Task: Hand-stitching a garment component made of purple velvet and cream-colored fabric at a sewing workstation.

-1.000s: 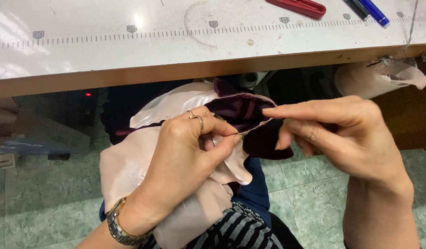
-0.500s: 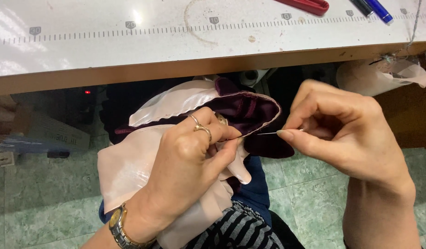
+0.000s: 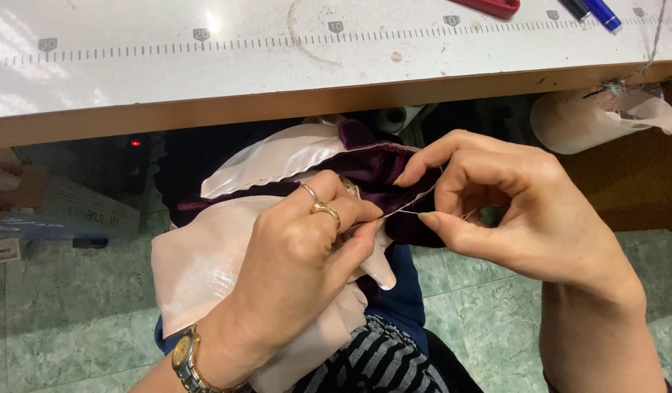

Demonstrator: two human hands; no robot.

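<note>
**Hand-stitching velvet over the lap**

A dark purple velvet piece with shiny pale pink satin lining lies bunched in the lap, below the white table edge. The left hand pinches the fabric; the right hand pinches a thin thread.

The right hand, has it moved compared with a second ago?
Yes. The right hand has curled and lifted toward the wooden table edge, its fingers pulling thread away from the dark purple fabric.

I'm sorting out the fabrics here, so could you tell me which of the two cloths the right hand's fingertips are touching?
The dark purple velvet cloth: the right hand pinches its edge, with a thin thread alongside. The pale pink satin cloth lies under the left hand instead.
</note>
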